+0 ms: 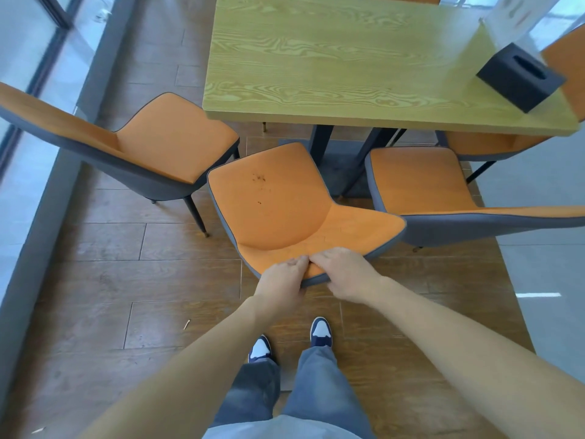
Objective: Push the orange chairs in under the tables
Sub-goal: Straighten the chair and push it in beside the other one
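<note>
Orange chair (278, 198) gripped: left hand (281, 277) and right hand (345, 274) clamped on its backrest. Angled, it could clip the table leg (319, 144).

1. I couldn't see the middle chair's (278, 201) legs; its seat hid them.
2. Right chair's (443, 191) backrest ran off the frame edge.
3. Table (348, 58) far end was cropped at the top.
4. Left hand's (281, 280) fingertips were tucked behind the backrest rim.
5. White sign (519, 11) beyond the black box (520, 77) was too blurred to read.
</note>
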